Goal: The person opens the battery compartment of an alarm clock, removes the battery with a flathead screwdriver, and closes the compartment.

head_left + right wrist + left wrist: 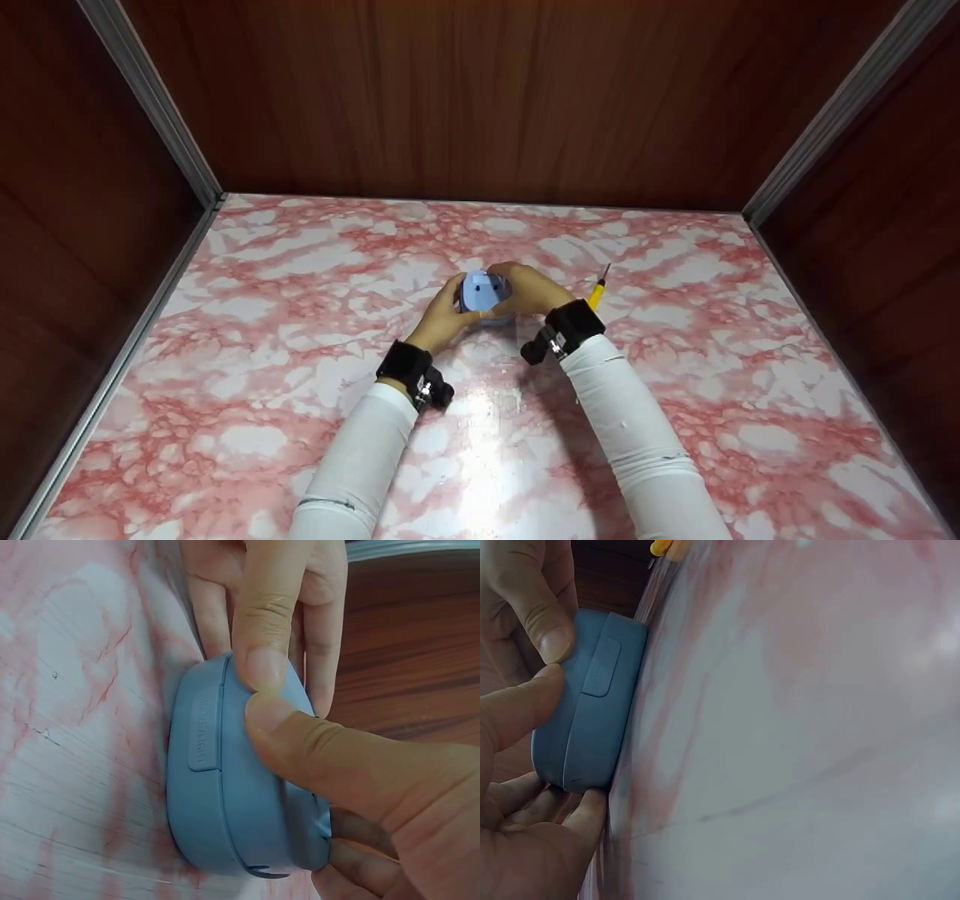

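Note:
A blue rounded plastic case [480,291] with a seam around its side and two dark spots on its top lies on the table, its exact kind not shown. My left hand [441,321] grips its left side, thumb on the near face and fingers around the far end. From the other side my right hand [534,291] holds it the same way. Both thumbs meet over the upper half of the case [247,757] in the right wrist view. A raised tab with faint lettering shows on its near side [604,667] in the left wrist view.
Just right of my right wrist lies a screwdriver [598,292] with a yellow handle, its shaft pointing away. The pink-and-white marbled table [262,337] is bounded by a brown wood-grain back wall [480,105] and side walls with metal edge strips.

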Available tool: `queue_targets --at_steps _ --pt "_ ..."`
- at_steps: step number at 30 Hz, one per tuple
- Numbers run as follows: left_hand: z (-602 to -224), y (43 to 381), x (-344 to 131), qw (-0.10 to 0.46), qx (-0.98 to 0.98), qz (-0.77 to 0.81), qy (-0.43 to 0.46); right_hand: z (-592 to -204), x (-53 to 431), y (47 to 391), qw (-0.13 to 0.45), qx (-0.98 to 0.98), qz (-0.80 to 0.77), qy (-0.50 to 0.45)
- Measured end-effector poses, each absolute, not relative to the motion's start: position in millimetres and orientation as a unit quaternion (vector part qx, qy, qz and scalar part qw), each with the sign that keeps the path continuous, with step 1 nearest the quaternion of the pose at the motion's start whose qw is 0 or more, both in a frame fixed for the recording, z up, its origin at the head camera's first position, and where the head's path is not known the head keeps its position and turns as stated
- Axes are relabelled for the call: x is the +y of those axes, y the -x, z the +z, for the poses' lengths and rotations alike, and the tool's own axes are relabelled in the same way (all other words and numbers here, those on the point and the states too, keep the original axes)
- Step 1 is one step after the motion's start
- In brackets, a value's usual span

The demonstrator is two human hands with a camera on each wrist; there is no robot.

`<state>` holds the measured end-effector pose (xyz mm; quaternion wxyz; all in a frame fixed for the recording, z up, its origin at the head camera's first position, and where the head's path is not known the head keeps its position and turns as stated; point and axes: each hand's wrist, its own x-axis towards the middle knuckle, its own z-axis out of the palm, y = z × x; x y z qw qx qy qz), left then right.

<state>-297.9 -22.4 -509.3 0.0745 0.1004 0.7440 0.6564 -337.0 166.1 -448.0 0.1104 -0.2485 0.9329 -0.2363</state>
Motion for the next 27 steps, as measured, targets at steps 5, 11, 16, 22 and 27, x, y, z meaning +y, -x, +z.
queue_targets --at_steps 5,11,16,22,27 --pt "-510.6 298.4 -23.2 0.075 0.739 0.662 -0.102 -450.7 166.5 336.5 0.108 0.933 -0.244 0.239" --pt "-511.7 298.0 -23.1 0.074 0.728 0.673 -0.107 -456.1 172.6 336.4 0.101 0.928 -0.265 0.241" --pt "-510.2 296.8 -22.7 0.080 0.722 0.679 -0.109 -459.5 175.6 336.3 0.072 0.923 -0.281 0.251" --pt "-510.7 299.0 -23.1 0.082 0.726 0.675 -0.102 -461.5 168.2 336.0 -0.016 0.928 -0.259 0.266" --pt "-510.5 298.6 -23.2 0.083 0.732 0.669 -0.101 -464.7 161.4 334.7 -0.083 0.928 -0.243 0.269"
